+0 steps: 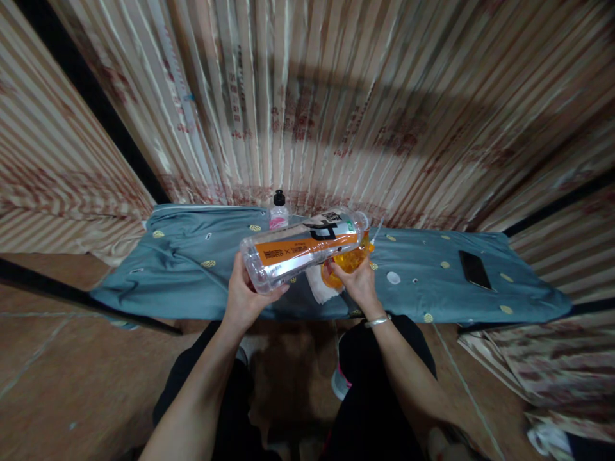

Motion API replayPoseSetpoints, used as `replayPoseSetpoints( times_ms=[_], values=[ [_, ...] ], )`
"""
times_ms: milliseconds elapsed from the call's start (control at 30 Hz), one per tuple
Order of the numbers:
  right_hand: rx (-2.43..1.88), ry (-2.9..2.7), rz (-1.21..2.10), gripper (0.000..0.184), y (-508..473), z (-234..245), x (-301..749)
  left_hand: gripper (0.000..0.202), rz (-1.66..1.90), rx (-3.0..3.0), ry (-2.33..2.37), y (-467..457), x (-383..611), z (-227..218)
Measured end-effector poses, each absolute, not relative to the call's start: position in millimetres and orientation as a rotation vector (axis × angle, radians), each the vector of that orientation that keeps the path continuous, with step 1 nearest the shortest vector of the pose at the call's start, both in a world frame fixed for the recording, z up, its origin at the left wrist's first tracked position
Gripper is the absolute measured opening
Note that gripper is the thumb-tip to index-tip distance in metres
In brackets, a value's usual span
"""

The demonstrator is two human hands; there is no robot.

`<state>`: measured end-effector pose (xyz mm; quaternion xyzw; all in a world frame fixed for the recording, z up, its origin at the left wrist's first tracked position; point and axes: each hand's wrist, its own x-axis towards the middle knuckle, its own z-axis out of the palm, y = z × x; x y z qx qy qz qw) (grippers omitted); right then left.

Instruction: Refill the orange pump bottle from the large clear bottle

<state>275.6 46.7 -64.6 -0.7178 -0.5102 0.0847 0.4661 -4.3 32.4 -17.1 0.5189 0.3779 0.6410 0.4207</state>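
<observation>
My left hand (245,291) is closed round the base of a large clear plastic bottle (302,246) with an orange and black label. The bottle lies tipped almost level, its open mouth pointing right over an orange translucent container (348,261). My right hand (358,282) grips that orange container from below and in front. Both are held just above a narrow table under a blue-grey cloth (192,262). A white bottle cap (393,277) lies on the cloth to the right of my right hand. A white cloth or tissue (319,285) lies under the bottle.
A small bottle with a black cap and pink label (278,214) stands at the table's back edge. A black phone (475,269) lies flat at the right end. Striped curtains hang close behind and at both sides. My knees are under the table's front edge.
</observation>
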Motion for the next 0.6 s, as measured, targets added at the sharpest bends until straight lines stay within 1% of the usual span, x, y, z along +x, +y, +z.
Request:
replayPoseSetpoints(
  times_ms=[600],
  values=[
    [-1.774, -1.258, 0.194, 0.090, 48.2, -67.7, 278.1, 0.094, 1.580, 1.288, 0.952, 30.5, -4.0, -11.1]
  ],
)
